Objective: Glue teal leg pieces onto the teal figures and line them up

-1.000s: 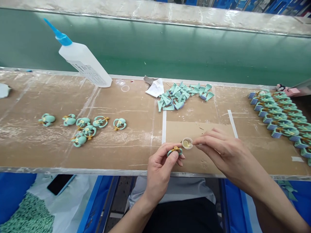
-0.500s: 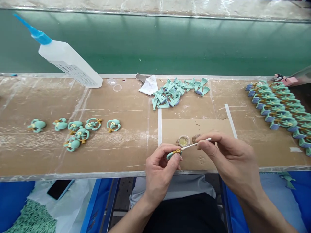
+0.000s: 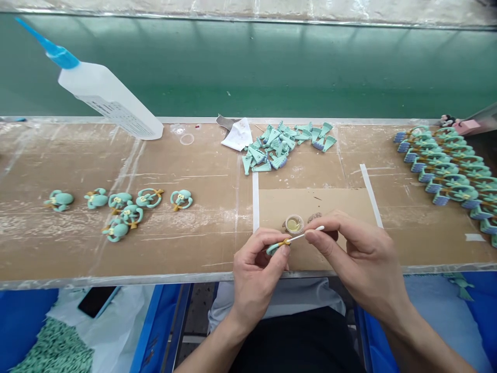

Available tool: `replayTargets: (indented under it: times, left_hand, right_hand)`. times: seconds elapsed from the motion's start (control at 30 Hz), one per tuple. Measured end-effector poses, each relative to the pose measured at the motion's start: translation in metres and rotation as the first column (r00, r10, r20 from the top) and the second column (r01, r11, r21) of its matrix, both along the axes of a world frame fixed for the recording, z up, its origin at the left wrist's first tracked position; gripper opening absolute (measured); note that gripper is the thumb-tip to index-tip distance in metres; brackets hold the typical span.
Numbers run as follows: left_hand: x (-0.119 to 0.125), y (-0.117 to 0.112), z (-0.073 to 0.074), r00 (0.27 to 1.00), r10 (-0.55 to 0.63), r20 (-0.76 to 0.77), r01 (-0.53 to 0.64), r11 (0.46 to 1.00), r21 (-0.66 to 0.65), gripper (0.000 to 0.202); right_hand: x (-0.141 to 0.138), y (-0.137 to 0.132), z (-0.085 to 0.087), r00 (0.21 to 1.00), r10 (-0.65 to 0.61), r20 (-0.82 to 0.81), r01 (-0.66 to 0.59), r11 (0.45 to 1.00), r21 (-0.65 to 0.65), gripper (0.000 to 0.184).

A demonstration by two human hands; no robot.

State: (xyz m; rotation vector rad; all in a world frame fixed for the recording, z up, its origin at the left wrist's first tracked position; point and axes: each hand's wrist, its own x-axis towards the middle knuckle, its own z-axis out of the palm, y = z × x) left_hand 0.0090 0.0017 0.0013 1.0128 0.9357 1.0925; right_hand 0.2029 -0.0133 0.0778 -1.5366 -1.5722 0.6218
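Between the fingers of my left hand (image 3: 258, 267) is a small teal and brown figurine (image 3: 275, 246), mostly covered by the fingers. My right hand (image 3: 355, 254) pinches a white cotton swab (image 3: 301, 236) by its shaft. One tip of the swab meets the brown end of the figurine; the other tip sticks out past my right fingertips. Just beyond the hands sits a small round cup (image 3: 294, 224) of yellowish liquid. A brown stain (image 3: 313, 217) marks the board beside it, partly behind my right fingers.
Several similar figurines (image 3: 180, 200) lie to the left. Teal, fin-shaped pieces (image 3: 272, 147) are heaped at the back beside a crumpled white paper (image 3: 237, 135). A white squeeze bottle (image 3: 111, 101) stands back left. Finished-looking figurine rows (image 3: 446, 168) fill the right. Below left is a phone (image 3: 98, 300).
My right hand has moved slightly left with the cotton swab, bringing its tip into the figurine's brown end. My left hand has stayed nearly still.
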Motion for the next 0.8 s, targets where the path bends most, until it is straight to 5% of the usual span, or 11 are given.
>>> replayTargets:
  times: [0.17,0.4,0.67,0.8]
  left_hand:
    - [0.001,0.000,-0.002,1.000,0.014,-0.002,-0.014,0.998,0.067,0.011]
    - [0.002,0.002,0.001,1.000,0.009,-0.025,-0.007,0.998,0.070,0.009]
    - [0.003,0.000,0.007,0.999,-0.010,-0.031,0.008,0.998,-0.056,0.012]
    - [0.003,0.000,0.009,0.999,-0.010,-0.038,0.006,0.996,-0.088,0.018]
  right_hand:
    - [0.002,0.001,0.007,0.995,-0.001,0.100,-0.003,0.999,0.038,0.021]
    - [0.012,0.007,0.017,0.979,0.166,0.121,-0.158,0.985,-0.070,0.018]
    - [0.005,-0.004,0.011,0.995,-0.068,0.071,0.066,0.998,0.018,0.013]
    - [0.001,-0.007,0.006,0.997,-0.074,0.028,0.074,0.997,0.002,0.013]
